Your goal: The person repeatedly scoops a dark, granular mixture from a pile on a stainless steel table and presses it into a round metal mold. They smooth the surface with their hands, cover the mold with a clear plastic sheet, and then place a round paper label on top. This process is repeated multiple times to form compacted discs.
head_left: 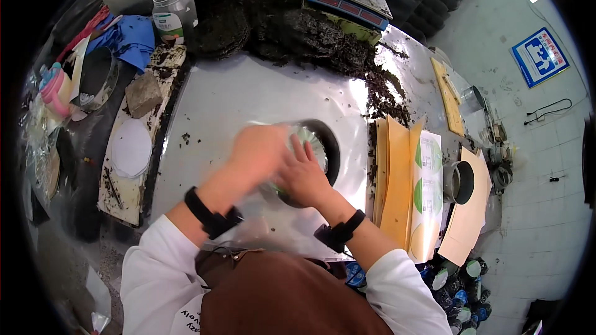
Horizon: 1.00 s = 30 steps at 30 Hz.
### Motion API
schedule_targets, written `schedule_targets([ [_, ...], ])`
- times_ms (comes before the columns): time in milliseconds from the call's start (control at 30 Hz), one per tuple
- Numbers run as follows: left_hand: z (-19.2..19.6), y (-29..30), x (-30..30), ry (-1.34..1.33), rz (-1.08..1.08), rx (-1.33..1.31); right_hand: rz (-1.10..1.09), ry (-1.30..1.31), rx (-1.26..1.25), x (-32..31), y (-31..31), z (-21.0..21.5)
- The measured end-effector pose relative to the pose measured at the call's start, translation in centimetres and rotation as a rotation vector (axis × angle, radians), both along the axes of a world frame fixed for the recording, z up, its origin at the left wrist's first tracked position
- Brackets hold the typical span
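On the shiny metal tabletop (217,96) sits a round dark ring (333,149) with crinkled clear plastic film (313,138) inside it. My right hand (302,172) lies over the ring's near left part, its fingers stretched out and apart on the film. Close beside it on the left, my left hand (261,149) is smeared by motion, so its fingers cannot be made out. Both hands cover much of the ring's left side, and what lies under them is hidden. Black bands circle both wrists.
Dark, flaky round cakes (304,31) are piled at the back, beside a blue digital scale (347,6) and a clear jar (174,15). Left stands a board with white paper discs (131,149) and a stone block (143,95). Brown cardboard sheets (397,174) stand right, near a metal ring (459,182).
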<state>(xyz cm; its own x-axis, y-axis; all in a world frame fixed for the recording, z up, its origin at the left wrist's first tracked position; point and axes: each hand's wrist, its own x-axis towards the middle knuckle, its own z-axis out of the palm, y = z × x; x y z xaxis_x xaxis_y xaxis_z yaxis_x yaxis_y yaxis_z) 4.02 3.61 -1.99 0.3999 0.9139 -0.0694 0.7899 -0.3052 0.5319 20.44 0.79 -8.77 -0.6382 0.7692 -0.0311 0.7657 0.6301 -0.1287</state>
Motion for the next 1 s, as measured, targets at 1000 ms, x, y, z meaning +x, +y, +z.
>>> schedule_targets([
  [1000, 15.5, -16.7, -1.3, -2.045, -1.145, 0.946, -0.188, -0.499, -0.504, 5.6, 3.5, -3.2],
])
